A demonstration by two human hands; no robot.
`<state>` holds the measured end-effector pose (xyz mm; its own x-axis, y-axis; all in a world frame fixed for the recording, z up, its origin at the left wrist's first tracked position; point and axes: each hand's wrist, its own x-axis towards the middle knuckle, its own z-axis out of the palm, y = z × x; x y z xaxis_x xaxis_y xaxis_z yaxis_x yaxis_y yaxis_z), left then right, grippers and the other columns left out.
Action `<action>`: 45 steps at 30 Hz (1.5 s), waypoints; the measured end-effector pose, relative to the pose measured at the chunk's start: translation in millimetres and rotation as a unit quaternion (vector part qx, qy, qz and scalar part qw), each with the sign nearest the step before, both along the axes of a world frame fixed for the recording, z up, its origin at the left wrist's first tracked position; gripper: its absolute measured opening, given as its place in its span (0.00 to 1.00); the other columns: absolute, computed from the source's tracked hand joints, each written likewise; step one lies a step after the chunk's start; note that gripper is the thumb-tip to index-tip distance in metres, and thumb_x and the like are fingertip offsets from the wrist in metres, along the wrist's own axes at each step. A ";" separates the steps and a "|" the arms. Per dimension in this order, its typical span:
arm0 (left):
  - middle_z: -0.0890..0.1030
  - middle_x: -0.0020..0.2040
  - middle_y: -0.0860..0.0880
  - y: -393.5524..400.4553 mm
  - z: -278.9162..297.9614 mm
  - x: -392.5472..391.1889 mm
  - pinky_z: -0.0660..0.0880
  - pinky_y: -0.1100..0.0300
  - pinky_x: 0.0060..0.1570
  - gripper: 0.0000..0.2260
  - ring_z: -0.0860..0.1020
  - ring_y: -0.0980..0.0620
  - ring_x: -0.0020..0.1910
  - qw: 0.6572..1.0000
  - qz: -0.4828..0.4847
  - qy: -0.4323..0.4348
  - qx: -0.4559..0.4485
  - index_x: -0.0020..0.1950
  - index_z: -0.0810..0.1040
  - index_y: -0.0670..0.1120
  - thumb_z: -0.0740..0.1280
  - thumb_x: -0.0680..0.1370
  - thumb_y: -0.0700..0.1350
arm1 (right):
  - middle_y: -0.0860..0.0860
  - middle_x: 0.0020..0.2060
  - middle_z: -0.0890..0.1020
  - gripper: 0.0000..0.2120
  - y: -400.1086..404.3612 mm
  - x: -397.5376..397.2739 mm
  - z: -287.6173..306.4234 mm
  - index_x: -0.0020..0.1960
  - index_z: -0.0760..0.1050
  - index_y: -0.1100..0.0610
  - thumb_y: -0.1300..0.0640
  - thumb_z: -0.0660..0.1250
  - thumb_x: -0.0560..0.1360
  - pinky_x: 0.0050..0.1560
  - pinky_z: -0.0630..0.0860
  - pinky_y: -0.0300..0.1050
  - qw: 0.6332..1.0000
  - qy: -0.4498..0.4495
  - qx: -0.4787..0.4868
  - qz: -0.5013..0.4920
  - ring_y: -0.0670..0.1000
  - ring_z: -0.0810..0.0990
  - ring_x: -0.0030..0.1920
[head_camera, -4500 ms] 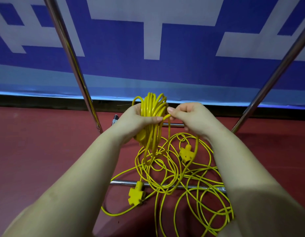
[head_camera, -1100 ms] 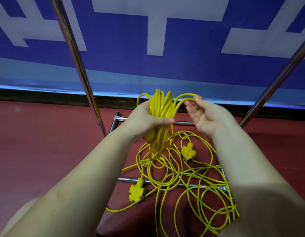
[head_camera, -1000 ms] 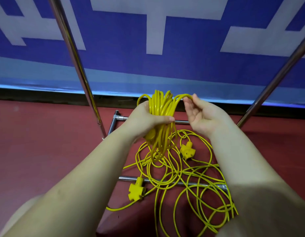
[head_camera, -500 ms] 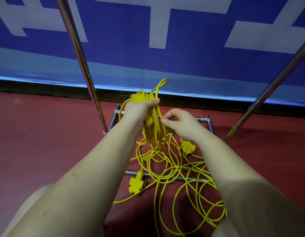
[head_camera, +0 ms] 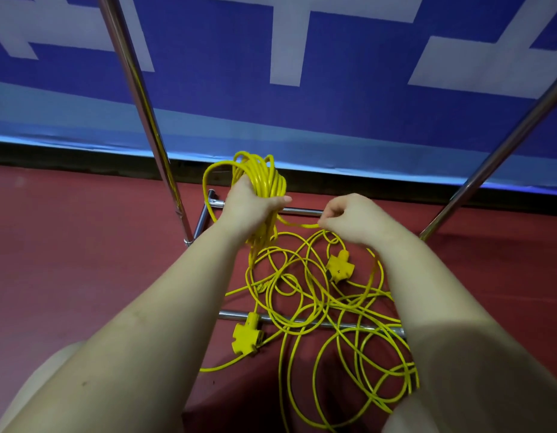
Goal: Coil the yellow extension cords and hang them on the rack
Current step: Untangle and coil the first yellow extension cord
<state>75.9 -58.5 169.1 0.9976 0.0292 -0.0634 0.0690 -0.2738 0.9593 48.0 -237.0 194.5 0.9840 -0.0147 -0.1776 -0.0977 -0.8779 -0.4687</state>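
A: Left hand (head_camera: 250, 204) is gripping the coiled bundle (head_camera: 264, 179) by the rack (head_camera: 143, 98) upright; we're seeing one more loop on it than a second ago.

B: Right hand (head_camera: 353, 218), dropped lower, is pinching the loose cord (head_camera: 297, 225). Much cord (head_camera: 327, 310) is lying tangled on the floor (head_camera: 83, 245). We're reading no complete word on the banner (head_camera: 333, 57).

Both forearms are seen bare to the elbow, with no sleeve, watch or ring. The left hand (head_camera: 250, 206) and right hand (head_camera: 353, 218) are ungloved.
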 end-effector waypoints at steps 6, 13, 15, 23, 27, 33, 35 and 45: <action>0.83 0.46 0.45 -9.3 4.2 -11.6 0.80 0.49 0.49 0.11 0.83 0.46 0.44 0.990 -0.117 0.028 -0.068 0.50 0.76 0.47 0.75 0.71 0.43 | 0.42 0.24 0.74 0.16 8.9 -2.6 13.7 0.33 0.73 0.53 0.51 0.63 0.78 0.39 0.67 0.40 0.961 -0.045 0.274 -0.016 0.39 0.71 0.29; 0.83 0.44 0.42 -22.1 6.9 -21.1 0.81 0.51 0.46 0.07 0.82 0.45 0.42 0.959 -0.118 0.118 -0.229 0.52 0.78 0.42 0.70 0.75 0.40 | 0.46 0.30 0.75 0.12 1.7 -1.5 15.4 0.42 0.78 0.55 0.46 0.71 0.71 0.33 0.67 0.33 0.948 -0.155 0.257 -0.101 0.41 0.72 0.32; 0.83 0.40 0.43 -22.8 10.2 -21.7 0.81 0.51 0.43 0.05 0.82 0.47 0.37 0.951 -0.120 0.131 -0.252 0.49 0.78 0.40 0.69 0.75 0.40 | 0.45 0.31 0.74 0.12 -2.7 -0.9 13.7 0.41 0.76 0.55 0.47 0.73 0.69 0.34 0.67 0.37 0.946 -0.155 0.257 -0.126 0.42 0.72 0.34; 0.81 0.44 0.38 -21.0 16.4 -20.8 0.79 0.42 0.50 0.25 0.81 0.40 0.44 0.961 -0.126 0.117 -0.216 0.56 0.77 0.36 0.76 0.63 0.42 | 0.40 0.20 0.72 0.12 5.9 2.9 3.9 0.39 0.76 0.55 0.47 0.72 0.71 0.35 0.67 0.38 0.913 -0.145 0.358 -0.128 0.40 0.69 0.28; 0.83 0.43 0.40 -16.4 20.3 -17.7 0.79 0.44 0.52 0.12 0.82 0.43 0.42 0.971 -0.064 0.078 -0.218 0.49 0.80 0.40 0.75 0.68 0.39 | 0.46 0.25 0.76 0.16 -1.1 0.9 -1.8 0.36 0.72 0.54 0.43 0.66 0.73 0.35 0.71 0.40 0.954 -0.053 0.293 -0.038 0.45 0.73 0.26; 0.81 0.41 0.40 -0.1 30.7 -2.4 0.80 0.48 0.43 0.05 0.81 0.43 0.38 0.961 0.078 0.038 -0.262 0.45 0.79 0.41 0.73 0.71 0.38 | 0.49 0.36 0.80 0.13 -17.6 -4.0 -23.9 0.37 0.77 0.53 0.50 0.63 0.78 0.37 0.69 0.42 0.980 0.182 0.078 0.026 0.47 0.72 0.35; 0.81 0.41 0.39 10.6 28.2 -0.2 0.81 0.48 0.39 0.09 0.81 0.42 0.39 0.960 0.118 0.026 -0.251 0.47 0.79 0.39 0.74 0.71 0.39 | 0.48 0.35 0.80 0.06 -12.5 -3.7 -21.8 0.46 0.75 0.55 0.54 0.62 0.79 0.36 0.71 0.42 0.978 0.177 0.114 -0.007 0.47 0.74 0.33; 0.76 0.30 0.45 15.6 16.7 0.5 0.74 0.59 0.29 0.11 0.74 0.47 0.26 0.990 0.091 0.056 -0.090 0.37 0.76 0.41 0.77 0.68 0.43 | 0.44 0.24 0.68 0.01 -18.6 3.6 -1.7 0.45 0.77 0.51 0.55 0.67 0.75 0.28 0.63 0.34 0.896 -0.278 0.273 -0.213 0.41 0.67 0.22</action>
<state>76.4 -42.9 185.8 0.9634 0.1852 -0.1936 0.2099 -0.0729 0.9750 51.6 -255.6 192.8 0.8485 -0.4701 0.2431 0.0128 -0.4409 -0.8975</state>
